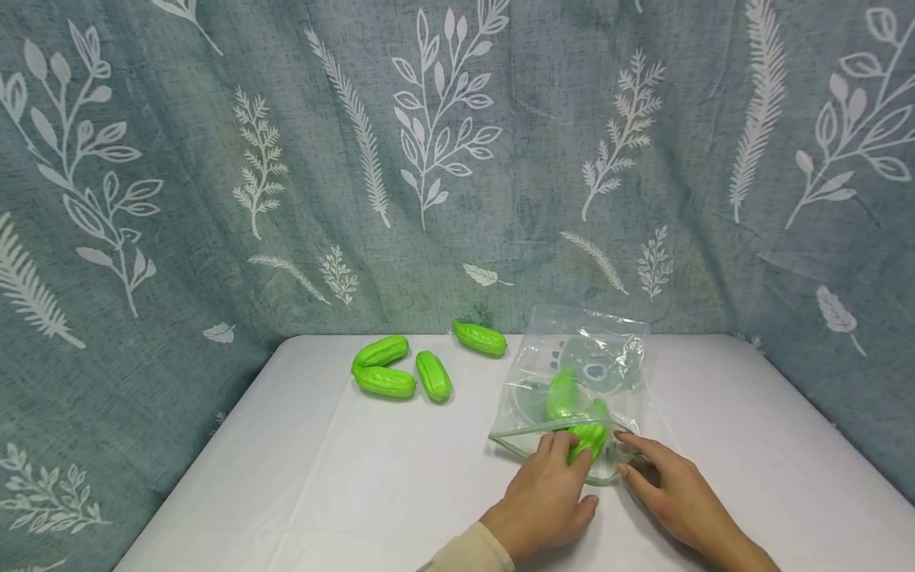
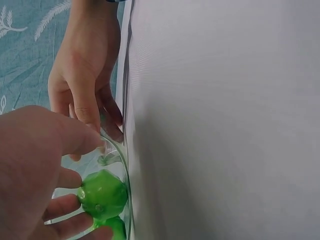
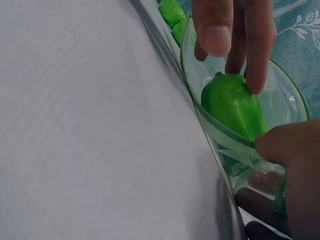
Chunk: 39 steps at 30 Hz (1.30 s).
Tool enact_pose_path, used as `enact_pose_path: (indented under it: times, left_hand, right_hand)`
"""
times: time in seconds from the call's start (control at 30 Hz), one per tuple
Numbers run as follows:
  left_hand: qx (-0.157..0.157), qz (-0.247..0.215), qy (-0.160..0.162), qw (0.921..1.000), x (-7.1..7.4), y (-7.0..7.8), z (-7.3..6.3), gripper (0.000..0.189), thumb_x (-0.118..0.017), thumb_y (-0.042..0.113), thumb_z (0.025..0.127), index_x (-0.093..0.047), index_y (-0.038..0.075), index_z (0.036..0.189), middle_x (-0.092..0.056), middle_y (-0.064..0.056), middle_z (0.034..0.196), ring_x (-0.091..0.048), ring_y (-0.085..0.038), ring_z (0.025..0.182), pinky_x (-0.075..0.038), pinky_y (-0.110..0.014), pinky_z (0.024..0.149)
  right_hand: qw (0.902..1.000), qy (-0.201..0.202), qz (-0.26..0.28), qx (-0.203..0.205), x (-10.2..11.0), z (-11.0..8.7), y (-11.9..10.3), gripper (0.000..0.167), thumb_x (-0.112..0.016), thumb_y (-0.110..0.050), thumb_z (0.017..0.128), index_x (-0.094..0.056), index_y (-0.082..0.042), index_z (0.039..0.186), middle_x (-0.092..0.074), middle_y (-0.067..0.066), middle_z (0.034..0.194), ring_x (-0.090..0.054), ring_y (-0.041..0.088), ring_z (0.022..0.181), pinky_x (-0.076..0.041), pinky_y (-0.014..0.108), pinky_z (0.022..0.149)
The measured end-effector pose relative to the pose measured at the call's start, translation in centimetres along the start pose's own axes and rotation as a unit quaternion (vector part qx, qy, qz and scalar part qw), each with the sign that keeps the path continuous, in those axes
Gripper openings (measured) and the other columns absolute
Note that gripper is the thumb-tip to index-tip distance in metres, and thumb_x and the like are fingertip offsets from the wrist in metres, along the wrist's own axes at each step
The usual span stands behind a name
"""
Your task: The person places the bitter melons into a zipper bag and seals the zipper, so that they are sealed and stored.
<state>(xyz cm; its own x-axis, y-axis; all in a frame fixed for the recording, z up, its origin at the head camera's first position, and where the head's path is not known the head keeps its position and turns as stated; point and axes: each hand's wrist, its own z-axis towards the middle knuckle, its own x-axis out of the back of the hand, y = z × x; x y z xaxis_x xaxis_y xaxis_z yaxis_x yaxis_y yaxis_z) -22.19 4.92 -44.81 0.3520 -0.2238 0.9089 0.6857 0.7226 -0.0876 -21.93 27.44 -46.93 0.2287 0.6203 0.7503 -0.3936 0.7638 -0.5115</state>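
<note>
A clear plastic zip bag (image 1: 515, 397) with a green-edged mouth lies at the right of the table, its opening facing the near side. Inside it are two bright green, ridged toy cucumbers, one deeper (image 1: 561, 397) and one (image 1: 590, 438) at the mouth. My left hand (image 1: 545, 494) reaches into the opening, with loosely extended fingers touching the nearer cucumber (image 3: 232, 105); its thumb stays apart. My right hand (image 1: 675, 488) pinches the right side of the bag's rim (image 3: 225, 131), thumb at the edge and fingers underneath, partly hidden by the bag.
Several more green toy cucumbers lie loose on the white-covered table (image 1: 322, 477): two touching (image 1: 384, 383) at the left, one (image 1: 433, 376) beside them, and one (image 1: 480, 338) near the back edge. A leaf-patterned curtain (image 1: 457, 262) surrounds the table's back and sides.
</note>
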Motion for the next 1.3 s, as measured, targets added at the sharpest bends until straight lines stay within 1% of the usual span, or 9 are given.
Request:
enact_pose_path:
  times: [0.2, 0.43, 0.7, 0.93, 1.13, 1.3]
  left_hand:
    - [-0.008, -0.003, -0.013, 0.9999, 0.0, 0.2, 0.4, 0.054, -0.067, 0.044, 0.092, -0.062, 0.011, 0.133, -0.051, -0.008, 0.134, -0.052, -0.018, 0.119, -0.05, -0.022, 0.09]
    - [-0.008, -0.015, -0.048, 0.9987, 0.1, 0.4, 0.6, 0.055, -0.063, 0.045, 0.094, -0.06, 0.012, 0.137, -0.047, -0.009, 0.142, -0.048, -0.017, 0.127, -0.049, -0.024, 0.095]
    - [-0.016, -0.014, -0.038, 0.9991, -0.1, 0.3, 0.7, 0.048, -0.064, 0.044, 0.094, -0.064, 0.015, 0.131, -0.048, -0.01, 0.141, -0.049, -0.018, 0.127, -0.048, -0.025, 0.096]
    - [-0.011, -0.033, -0.054, 0.9979, 0.2, 0.4, 0.5, 0.046, -0.064, 0.044, 0.094, -0.063, 0.019, 0.133, -0.047, -0.01, 0.143, -0.048, -0.018, 0.131, -0.05, -0.026, 0.096]
    - [-0.038, -0.013, -0.039, 0.9984, 0.5, 0.8, 0.0, 0.044, -0.063, 0.045, 0.094, -0.065, 0.021, 0.13, -0.05, -0.007, 0.141, -0.047, -0.016, 0.131, -0.049, -0.024, 0.096]
    - [-0.045, -0.004, -0.044, 0.998, 0.7, 0.9, -0.4, 0.04, -0.062, 0.045, 0.095, -0.068, 0.023, 0.127, -0.049, -0.006, 0.143, -0.047, -0.016, 0.132, -0.049, -0.023, 0.096]
  right_hand:
    - [1.0, -0.002, -0.001, -0.001, 0.0, 0.0, 0.0, 0.049, -0.074, -0.018, 0.092, -0.059, -0.013, 0.138, -0.068, 0.011, 0.122, -0.063, 0.039, 0.113, -0.045, 0.064, 0.093]
    - [1.0, -0.003, 0.003, -0.002, 0.1, 0.0, -0.2, 0.05, -0.074, -0.016, 0.091, -0.058, -0.013, 0.138, -0.068, 0.012, 0.122, -0.061, 0.041, 0.115, -0.044, 0.064, 0.094]
    - [1.0, 0.002, 0.002, 0.0, -0.1, -0.1, 0.0, 0.049, -0.074, -0.018, 0.092, -0.059, -0.013, 0.138, -0.068, 0.012, 0.123, -0.061, 0.041, 0.115, -0.045, 0.063, 0.094]
    - [1.0, 0.001, -0.001, -0.002, -0.1, -0.1, -0.1, 0.049, -0.074, -0.019, 0.092, -0.059, -0.014, 0.138, -0.067, 0.012, 0.123, -0.063, 0.039, 0.113, -0.046, 0.062, 0.093]
    - [1.0, -0.004, -0.004, -0.006, -0.1, -0.1, -0.1, 0.049, -0.073, -0.02, 0.093, -0.057, -0.015, 0.139, -0.066, 0.012, 0.125, -0.063, 0.038, 0.112, -0.046, 0.062, 0.094]
    - [1.0, -0.003, 0.0, -0.006, 0.0, -0.1, -0.1, 0.049, -0.073, -0.019, 0.093, -0.057, -0.015, 0.139, -0.067, 0.011, 0.125, -0.063, 0.037, 0.113, -0.046, 0.061, 0.094]
